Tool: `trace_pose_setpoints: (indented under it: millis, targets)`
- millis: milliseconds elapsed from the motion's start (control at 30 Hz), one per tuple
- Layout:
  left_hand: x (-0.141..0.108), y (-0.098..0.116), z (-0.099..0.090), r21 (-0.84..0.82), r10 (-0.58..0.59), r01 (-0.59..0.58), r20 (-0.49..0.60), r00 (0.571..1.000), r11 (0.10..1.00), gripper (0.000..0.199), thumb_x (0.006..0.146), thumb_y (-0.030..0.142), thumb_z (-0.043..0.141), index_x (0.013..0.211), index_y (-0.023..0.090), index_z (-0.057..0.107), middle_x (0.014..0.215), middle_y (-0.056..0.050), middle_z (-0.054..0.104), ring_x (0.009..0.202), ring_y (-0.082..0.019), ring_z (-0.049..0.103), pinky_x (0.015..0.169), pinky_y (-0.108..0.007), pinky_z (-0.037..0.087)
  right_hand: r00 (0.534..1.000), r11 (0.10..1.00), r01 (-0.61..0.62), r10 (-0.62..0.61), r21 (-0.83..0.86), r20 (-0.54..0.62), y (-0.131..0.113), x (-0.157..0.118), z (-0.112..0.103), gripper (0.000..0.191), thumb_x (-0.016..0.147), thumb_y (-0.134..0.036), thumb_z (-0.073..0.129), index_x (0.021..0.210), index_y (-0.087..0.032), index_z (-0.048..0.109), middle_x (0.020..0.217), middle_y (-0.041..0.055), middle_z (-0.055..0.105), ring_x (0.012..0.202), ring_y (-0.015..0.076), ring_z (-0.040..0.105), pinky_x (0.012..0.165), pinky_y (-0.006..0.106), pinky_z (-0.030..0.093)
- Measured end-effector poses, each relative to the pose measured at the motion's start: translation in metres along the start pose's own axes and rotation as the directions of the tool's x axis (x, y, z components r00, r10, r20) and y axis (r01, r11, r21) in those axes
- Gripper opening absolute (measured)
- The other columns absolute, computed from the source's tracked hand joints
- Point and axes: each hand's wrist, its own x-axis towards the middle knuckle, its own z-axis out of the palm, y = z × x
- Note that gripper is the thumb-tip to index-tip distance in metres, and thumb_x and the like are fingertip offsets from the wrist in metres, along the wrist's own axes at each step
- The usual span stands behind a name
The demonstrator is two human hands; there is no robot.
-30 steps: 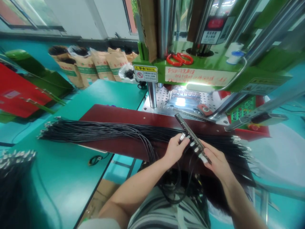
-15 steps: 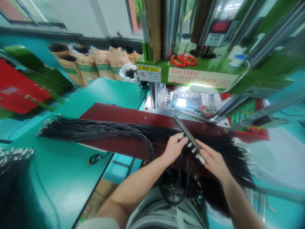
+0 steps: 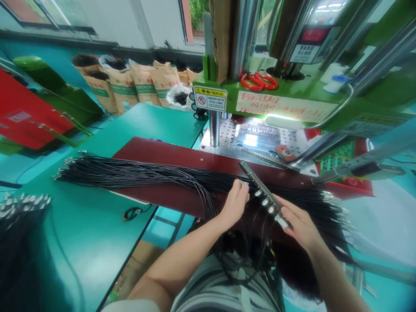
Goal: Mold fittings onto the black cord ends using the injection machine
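My right hand [image 3: 299, 223] grips the lower end of a slim metal bar [image 3: 258, 184], which slants up and to the left. Several silvery cable connectors [image 3: 265, 202] stick out along the bar's near side, with black cables hanging from them toward my lap. Just left of the bar, my left hand [image 3: 235, 203] is closed in a pinch on a cable end; only a small pale bit shows at the fingertips. Beneath both hands a long bundle of black cables [image 3: 152, 171] lies across a dark red board [image 3: 146, 147].
Behind the board stands a green press [image 3: 224, 82] with a perforated metal bed [image 3: 224, 141] and red-handled scissors [image 3: 259, 81] on its ledge. More cables [image 3: 24, 229] lie on the green table [image 3: 97, 251] at left. Paper sacks [image 3: 143, 84] line the wall.
My left hand has come away slightly to the left from the bar, where it was touching a connector. The bar and right hand shifted a little right and down in view.
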Motion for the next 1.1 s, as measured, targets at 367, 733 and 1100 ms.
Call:
trace_pose_setpoints:
  millis: [367,733,1100]
  targets:
    - [-0.004,-0.001,-0.003,0.315,0.134,-0.120,-0.025,0.991,0.941,0.022,0.080,0.031,0.048,0.065,0.017,0.043,0.059,0.006,0.038,0.058,-0.008,0.035,0.056,-0.021,0.028,0.998,0.995,0.016,-0.010,-0.095,0.059,-0.008,-0.002,0.000,0.050,0.072,-0.049,0.059,0.116,-0.026,0.060,0.084,0.0056,0.063,0.055,0.0103,0.047,0.039,0.017,0.036]
    - [-0.003,-0.001,-0.007,0.194,0.026,-0.015,-0.059,0.998,0.981,0.022,0.077,0.034,0.052,0.065,0.016,0.051,0.049,0.007,0.037,0.047,-0.007,0.034,0.048,-0.020,0.027,0.983,0.961,0.170,-0.149,-0.218,0.107,-0.007,0.000,0.000,0.045,0.077,-0.046,0.055,0.117,-0.025,0.060,0.079,0.0045,0.065,0.049,0.0095,0.048,0.037,0.018,0.036]
    - [0.002,-0.008,-0.005,0.141,0.031,-0.023,-0.057,0.998,0.990,0.024,0.077,0.037,0.052,0.065,0.016,0.049,0.045,0.008,0.031,0.041,-0.005,0.027,0.043,-0.019,0.023,0.991,0.984,0.130,-0.123,-0.122,0.059,0.004,0.002,-0.006,0.049,0.072,-0.049,0.060,0.114,-0.023,0.062,0.085,0.0068,0.066,0.053,0.0121,0.052,0.038,0.019,0.038]
